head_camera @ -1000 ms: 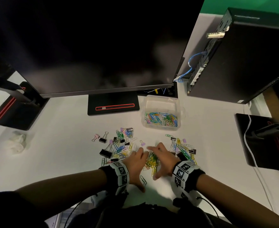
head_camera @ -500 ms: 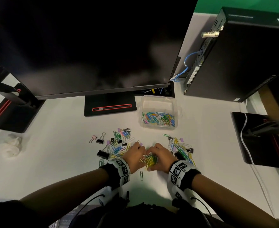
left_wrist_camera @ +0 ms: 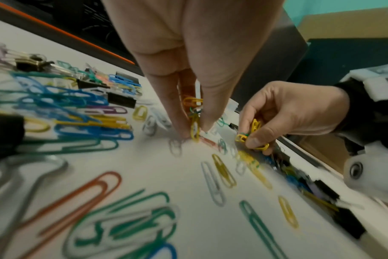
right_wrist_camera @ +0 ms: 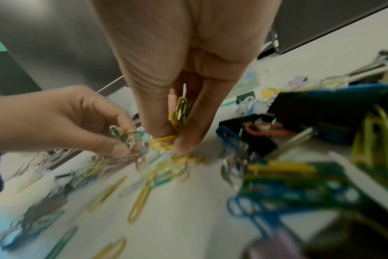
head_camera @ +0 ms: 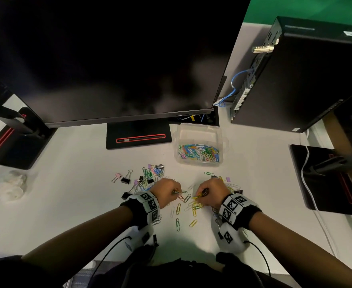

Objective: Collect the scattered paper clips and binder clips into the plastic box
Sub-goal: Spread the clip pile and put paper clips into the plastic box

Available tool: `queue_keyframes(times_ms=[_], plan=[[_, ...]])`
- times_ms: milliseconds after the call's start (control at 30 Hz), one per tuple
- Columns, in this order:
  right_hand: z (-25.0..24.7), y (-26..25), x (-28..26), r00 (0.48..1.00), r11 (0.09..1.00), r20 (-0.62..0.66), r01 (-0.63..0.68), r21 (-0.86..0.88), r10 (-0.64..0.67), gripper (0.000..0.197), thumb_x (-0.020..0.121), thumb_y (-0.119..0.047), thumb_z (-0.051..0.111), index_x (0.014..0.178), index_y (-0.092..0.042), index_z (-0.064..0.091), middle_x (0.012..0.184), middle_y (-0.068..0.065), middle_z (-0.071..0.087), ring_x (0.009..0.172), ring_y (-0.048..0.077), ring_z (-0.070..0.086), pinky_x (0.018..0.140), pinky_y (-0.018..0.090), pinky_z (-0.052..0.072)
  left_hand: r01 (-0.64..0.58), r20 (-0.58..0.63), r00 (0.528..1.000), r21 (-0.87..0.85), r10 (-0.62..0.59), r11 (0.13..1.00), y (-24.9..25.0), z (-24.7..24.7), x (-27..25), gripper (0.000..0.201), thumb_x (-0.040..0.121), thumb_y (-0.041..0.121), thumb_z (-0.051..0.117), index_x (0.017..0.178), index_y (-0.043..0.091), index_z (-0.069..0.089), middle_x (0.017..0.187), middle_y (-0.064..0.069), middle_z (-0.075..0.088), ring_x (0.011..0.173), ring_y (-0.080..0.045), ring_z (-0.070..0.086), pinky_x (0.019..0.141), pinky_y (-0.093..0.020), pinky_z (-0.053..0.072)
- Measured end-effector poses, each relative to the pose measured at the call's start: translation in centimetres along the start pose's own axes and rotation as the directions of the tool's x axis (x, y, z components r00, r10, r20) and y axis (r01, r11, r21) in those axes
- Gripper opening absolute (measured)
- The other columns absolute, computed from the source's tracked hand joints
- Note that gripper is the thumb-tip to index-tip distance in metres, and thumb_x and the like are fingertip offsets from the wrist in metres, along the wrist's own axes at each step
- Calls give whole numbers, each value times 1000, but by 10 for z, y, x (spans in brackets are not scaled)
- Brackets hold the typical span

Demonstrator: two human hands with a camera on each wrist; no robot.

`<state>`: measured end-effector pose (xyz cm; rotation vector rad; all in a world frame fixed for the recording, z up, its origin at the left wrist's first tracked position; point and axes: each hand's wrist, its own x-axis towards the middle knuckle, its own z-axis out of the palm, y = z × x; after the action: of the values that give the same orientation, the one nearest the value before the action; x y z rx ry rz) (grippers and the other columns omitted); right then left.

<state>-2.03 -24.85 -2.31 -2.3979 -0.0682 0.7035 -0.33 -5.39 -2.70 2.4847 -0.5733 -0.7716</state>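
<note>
left hand [head_camera: 165, 191] grip pinched on a few paper clips [left_wrist_camera: 194, 122] | right hand [head_camera: 212, 192] grip pinched on yellow clips [right_wrist_camera: 179, 112] | loose clips [head_camera: 183, 210] on bare table [head_camera: 77, 183] between and nearer | binder clips [head_camera: 141, 179] outboard left | plastic box [head_camera: 200, 146] beyond the right grip, bare table between, monitor base [head_camera: 138, 136] just left of it

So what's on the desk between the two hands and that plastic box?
In the head view, mostly bare white desk separates the left hand and right hand from the box. Only a green paper clip lies near the box's front edge.

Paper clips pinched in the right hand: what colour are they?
Mostly yellow paper clips, with some green, in the right hand; the right wrist view shows it best.
</note>
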Motion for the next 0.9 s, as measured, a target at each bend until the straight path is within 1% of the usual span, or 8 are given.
queue_keyframes(times_ms=[67, 167, 267, 467, 567, 667, 800, 900], plan=[[-10, -1, 4, 999, 1000, -43, -24, 14, 25, 14, 69, -8, 74, 82, -10, 75, 81, 5, 73, 70, 7, 59, 59, 5, 41, 18, -34, 999, -120, -23, 993, -3, -3, 2, 18, 88, 13, 58, 101, 6, 68, 100, -14, 70, 84, -21, 63, 76, -25, 47], [-32, -5, 12, 993, 992, -88, -73, 99, 82, 11, 69, -6, 74, 78, -12, 75, 63, -6, 65, 47, -2, 57, 55, 12, 50, 41, -62, 996, -249, -59, 968, -6, -10, 7, 17, 86, 12, 63, 98, 2, 68, 95, -16, 72, 64, -6, 57, 65, -14, 45], [-56, -10, 24, 981, 987, -171, -70, 146, 95, 10, 69, -4, 74, 73, -13, 73, 57, -8, 62, 38, -4, 55, 53, 13, 53, 44, -75, 995, -261, -65, 964, -2, -22, 16, 18, 86, 16, 63, 98, 4, 69, 95, -14, 72, 72, -10, 58, 71, -18, 44], [-81, -14, 48, 911, 971, -377, -83, 225, 165, 12, 72, -5, 72, 84, -10, 74, 71, 2, 63, 56, 6, 53, 59, 15, 47, -4, -193, 980, -272, -50, 962, 21, -58, 46, 20, 88, 21, 61, 100, 6, 69, 93, -3, 67, 72, -8, 55, 64, -7, 39], [-76, -11, 55, 907, 969, -377, -111, 221, 190, 18, 77, -3, 65, 89, -11, 74, 85, 7, 70, 72, 14, 58, 70, 20, 44, -5, -241, 968, -288, -68, 958, 31, -72, 64, 22, 87, 19, 62, 102, 4, 68, 107, -12, 69, 92, -15, 59, 78, -20, 42], [-67, -8, 54, 907, 974, -380, -110, 199, 180, 24, 83, 0, 54, 91, -12, 74, 99, 11, 72, 80, 17, 60, 69, 15, 41, 47, -251, 959, -327, -135, 944, 34, -75, 82, 23, 86, 19, 63, 104, 5, 67, 110, -13, 68, 105, -23, 62, 84, -22, 43], [-64, -4, 45, 929, 985, -353, -52, 165, 108, 31, 87, 3, 46, 95, -10, 73, 109, 12, 69, 86, 21, 59, 66, 12, 34, 74, -239, 946, -504, -222, 861, 32, -70, 91, 20, 88, 10, 57, 104, 4, 68, 104, -18, 69, 74, -17, 61, 79, -31, 54], [-63, -2, 37, 933, 993, -360, 43, 106, -2, 30, 84, 5, 48, 93, -10, 72, 112, 13, 66, 86, 15, 55, 70, 9, 32, 95, -160, 966, -503, -201, 859, 29, -70, 91, 25, 90, 9, 54, 112, 4, 64, 114, -20, 66, 86, -23, 62, 75, -22, 49]])
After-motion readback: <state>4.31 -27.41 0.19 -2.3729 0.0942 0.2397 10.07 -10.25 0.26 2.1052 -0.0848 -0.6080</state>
